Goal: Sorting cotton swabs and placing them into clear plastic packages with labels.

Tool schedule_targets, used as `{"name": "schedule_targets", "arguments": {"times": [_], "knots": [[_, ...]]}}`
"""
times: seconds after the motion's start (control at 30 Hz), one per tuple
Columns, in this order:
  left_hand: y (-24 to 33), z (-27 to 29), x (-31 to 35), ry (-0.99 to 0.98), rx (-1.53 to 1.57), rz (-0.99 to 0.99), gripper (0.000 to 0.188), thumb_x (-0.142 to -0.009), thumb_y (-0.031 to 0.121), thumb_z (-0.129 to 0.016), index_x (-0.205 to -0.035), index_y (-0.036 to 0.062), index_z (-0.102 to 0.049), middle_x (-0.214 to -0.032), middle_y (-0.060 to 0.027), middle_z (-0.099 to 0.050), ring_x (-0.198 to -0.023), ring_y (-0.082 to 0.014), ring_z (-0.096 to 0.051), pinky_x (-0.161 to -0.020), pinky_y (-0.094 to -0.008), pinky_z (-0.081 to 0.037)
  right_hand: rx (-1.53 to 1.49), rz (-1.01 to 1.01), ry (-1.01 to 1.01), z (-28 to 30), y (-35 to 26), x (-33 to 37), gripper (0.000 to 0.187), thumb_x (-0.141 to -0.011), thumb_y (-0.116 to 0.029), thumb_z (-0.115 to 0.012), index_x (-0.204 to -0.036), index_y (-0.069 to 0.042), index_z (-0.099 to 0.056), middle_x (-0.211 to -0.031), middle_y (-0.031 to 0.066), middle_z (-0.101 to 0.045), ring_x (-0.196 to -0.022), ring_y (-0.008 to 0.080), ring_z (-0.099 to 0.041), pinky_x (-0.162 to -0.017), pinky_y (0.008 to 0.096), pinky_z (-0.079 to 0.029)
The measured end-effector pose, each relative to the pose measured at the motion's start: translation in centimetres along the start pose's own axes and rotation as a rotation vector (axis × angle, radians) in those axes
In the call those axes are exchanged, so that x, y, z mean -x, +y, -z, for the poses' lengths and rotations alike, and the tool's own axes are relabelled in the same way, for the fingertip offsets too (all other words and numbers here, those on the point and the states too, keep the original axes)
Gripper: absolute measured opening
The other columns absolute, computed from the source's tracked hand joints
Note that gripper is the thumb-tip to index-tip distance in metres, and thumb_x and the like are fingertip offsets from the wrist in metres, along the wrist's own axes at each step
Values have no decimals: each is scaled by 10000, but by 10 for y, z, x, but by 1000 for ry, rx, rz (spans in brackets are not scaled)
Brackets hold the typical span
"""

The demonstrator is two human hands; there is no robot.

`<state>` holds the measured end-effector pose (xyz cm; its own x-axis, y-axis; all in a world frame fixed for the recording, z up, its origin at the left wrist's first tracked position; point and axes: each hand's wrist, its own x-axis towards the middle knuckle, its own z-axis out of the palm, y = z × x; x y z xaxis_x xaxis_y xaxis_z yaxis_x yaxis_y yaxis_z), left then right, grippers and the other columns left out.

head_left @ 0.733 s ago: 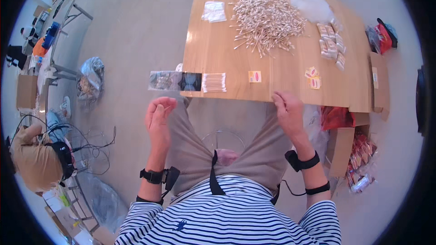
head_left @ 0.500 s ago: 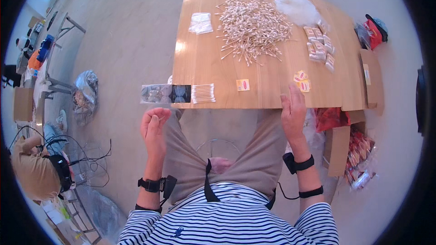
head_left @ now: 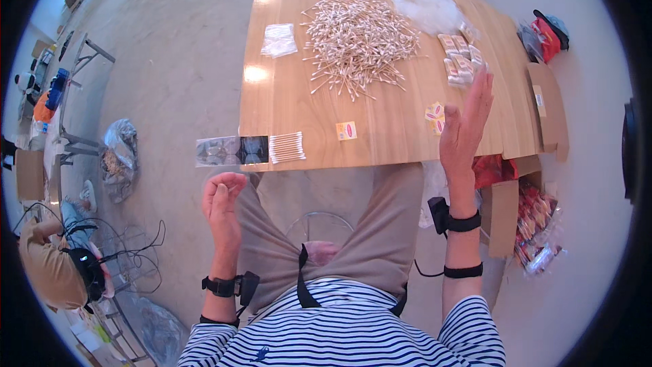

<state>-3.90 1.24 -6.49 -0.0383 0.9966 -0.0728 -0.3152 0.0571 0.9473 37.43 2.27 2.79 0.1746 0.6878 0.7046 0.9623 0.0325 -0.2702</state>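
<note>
My left hand (head_left: 223,200) hovers just off the table's near left edge, fingers curled in toward the thumb, with nothing seen in it. Beyond it, a clear plastic sleeve with a dark panel (head_left: 254,150) sticks out past the table edge. A neat row of cotton swabs (head_left: 286,147) lies right beside that panel. My right hand (head_left: 466,126) is raised over the right side of the table, fingers stretched out, holding nothing. Small yellow and white cards (head_left: 434,116) lie just left of it. One similar card (head_left: 346,130) rests alone near the front edge.
A large loose pile of cotton swabs (head_left: 360,42) covers the table's middle. Clear bags (head_left: 429,5) and filled swab packs (head_left: 460,61) lie at the far right, flat plastic bags (head_left: 278,39) at the far left. An open cardboard box (head_left: 499,221) stands right of my legs.
My right hand has risen and moved forward and to the right, toward the filled packs. My left hand stays near the table edge, its fingers curled a little more. The view has shifted slightly.
</note>
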Motion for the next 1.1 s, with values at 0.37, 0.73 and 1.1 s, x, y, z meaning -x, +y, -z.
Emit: {"name": "schedule_targets", "arguments": {"times": [0.37,0.73,1.1], "knots": [[-3,-8,-2,-29,14,29,262,-1020,211,-529,-1125,-20,-592,-1077,-120,-657,-1030,-223,-646,-979,-395,-495,-182,72,-212,-86,-59,12,940,-883,-545,-577,-1542,34,-239,-1611,227,-230,-1514,372,-159,-1219,511,-110],[-4,-27,-8,-70,-37,35,318,-1017,294,-543,-1109,-4,-606,-1059,-120,-663,-1032,-228,-642,-975,-398,-489,-143,199,-735,-142,-51,99,784,-975,-484,-499,-1513,44,-285,-1576,235,-292,-1492,372,-220,-1215,479,-178],[-5,-13,-21,-15,6,-13,248,-1025,197,-509,-1110,-13,-609,-1070,-115,-663,-1028,-210,-641,-970,-389,-490,-1545,-954,-44,-87,12,43,742,-1067,-512,-264,-1472,106,-328,-1548,244,-348,-1461,314,-319,-1236,414,-197]]}}
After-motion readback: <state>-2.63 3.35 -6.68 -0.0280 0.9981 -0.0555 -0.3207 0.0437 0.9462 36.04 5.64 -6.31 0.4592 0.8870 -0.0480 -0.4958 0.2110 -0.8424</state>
